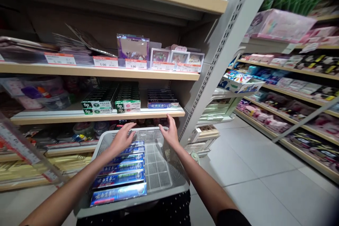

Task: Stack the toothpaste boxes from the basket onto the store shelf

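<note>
A grey plastic basket sits in front of my body, its far end close to the shelf. Several blue toothpaste boxes lie in a row along its left side, while the grid floor shows bare on the right. My left hand is over the far left of the basket, fingers stretched out and thumb apart, with nothing visible in it. Near the basket's far right rim, my right hand is open too, fingers pointing up at the shelf. Just beyond it, a group of dark-topped boxes with a blue front stands on the shelf.
Green-and-white boxes stand in rows left of the blue-fronted ones on the wooden-edged shelf. Above runs another shelf with price tags and packets. A slotted metal upright borders the right side. Further right are a tiled aisle and stocked shelves.
</note>
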